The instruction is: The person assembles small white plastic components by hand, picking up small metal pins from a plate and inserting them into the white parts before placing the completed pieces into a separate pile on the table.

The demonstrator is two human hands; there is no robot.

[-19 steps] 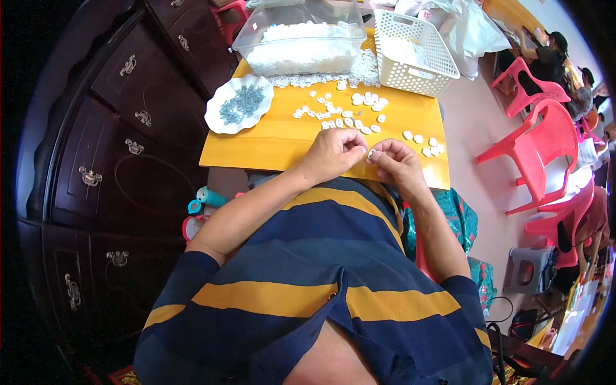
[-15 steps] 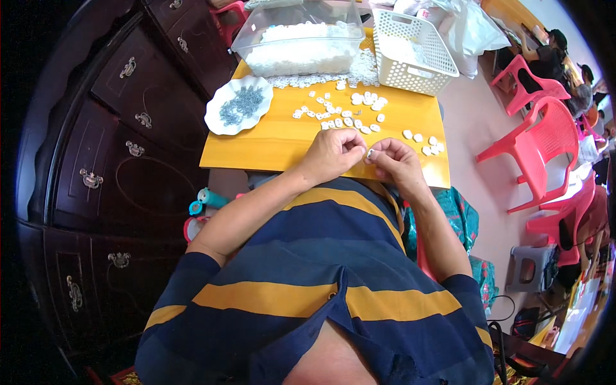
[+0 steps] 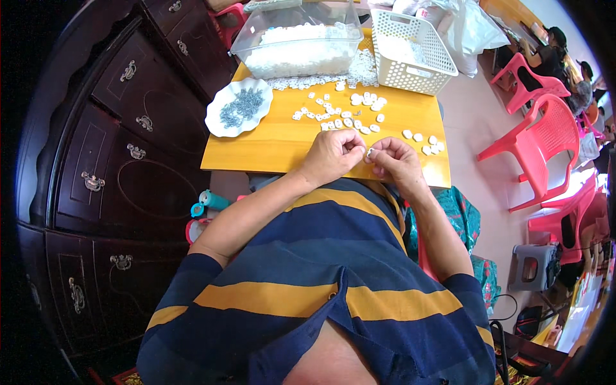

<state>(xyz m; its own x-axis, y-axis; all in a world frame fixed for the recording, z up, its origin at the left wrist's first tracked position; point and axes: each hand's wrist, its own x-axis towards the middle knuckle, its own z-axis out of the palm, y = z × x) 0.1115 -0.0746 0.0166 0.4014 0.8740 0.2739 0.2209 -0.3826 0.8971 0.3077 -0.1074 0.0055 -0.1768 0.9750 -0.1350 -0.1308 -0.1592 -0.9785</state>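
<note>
Both my hands meet over the near edge of the yellow wooden table [image 3: 256, 151]. In the fingertips of my right hand [image 3: 399, 162] is a small white plastic piece [image 3: 370, 152]. My left hand [image 3: 333, 153] is closed beside it, thumb and forefinger pinched; what they hold, if anything, is too small to make out. Just beyond my hands lie several small white pieces [image 3: 348, 122], some with dark holes. A smaller group of white pieces [image 3: 427, 146] rests to the right. At the left, a white scalloped dish [image 3: 217, 123] holds a heap of small grey metal parts [image 3: 242, 108].
A clear plastic bin [image 3: 301, 48] full of white pieces stands at the back, with more pieces spilled before it. Beside it is a cream perforated basket [image 3: 420, 64]. Dark drawers [image 3: 122, 179] line the left. Red plastic chairs [image 3: 539, 147] and other people are at the right.
My hands stay almost in the same place, fingers still together around the small white piece. The whole view has shifted very slightly.
</note>
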